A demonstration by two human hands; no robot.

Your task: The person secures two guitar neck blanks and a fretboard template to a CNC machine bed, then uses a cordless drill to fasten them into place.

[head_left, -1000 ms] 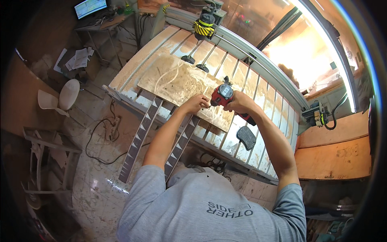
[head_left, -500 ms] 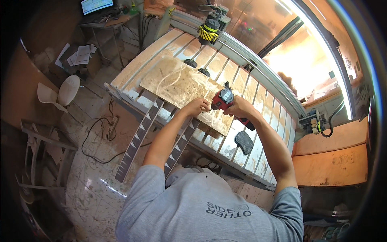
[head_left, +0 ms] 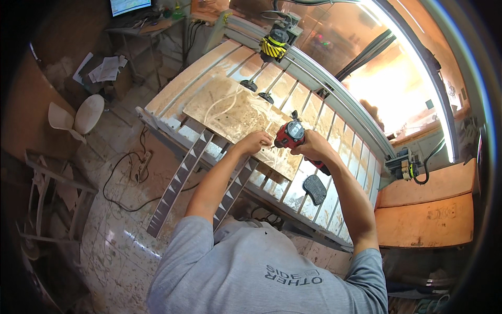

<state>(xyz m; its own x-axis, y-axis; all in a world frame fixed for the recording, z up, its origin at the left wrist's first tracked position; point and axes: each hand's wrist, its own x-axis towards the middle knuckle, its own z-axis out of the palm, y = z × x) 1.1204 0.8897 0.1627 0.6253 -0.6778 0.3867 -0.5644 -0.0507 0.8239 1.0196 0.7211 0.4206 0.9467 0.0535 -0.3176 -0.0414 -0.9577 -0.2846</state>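
My right hand (head_left: 315, 146) is wrapped round the grip of a red and black cordless drill (head_left: 290, 134), its front end pointing left toward my other hand. Close to that end, my left hand (head_left: 254, 142) has its fingers drawn together in a pinch; what they hold, if anything, is too small to make out. Both hands are over the near right part of a worn wooden board (head_left: 225, 103) lying on the slatted machine bed (head_left: 327, 141). Two dark strips with pale triangles, a left one (head_left: 179, 184) and a right one (head_left: 236, 187), extend from the board's near edge toward me.
Right of the board lies a dark textured pad (head_left: 315, 189). Two black clamps (head_left: 249, 85) sit by the board's far edge, below a machine head (head_left: 274, 44) with yellow-black stripes. A cable (head_left: 117, 201) crosses the floor at left, near a white chair (head_left: 89, 114).
The whole view has shifted slightly. Both hands and the drill keep nearly the same place over the board, with the left fingers still pinched near the drill's front end.
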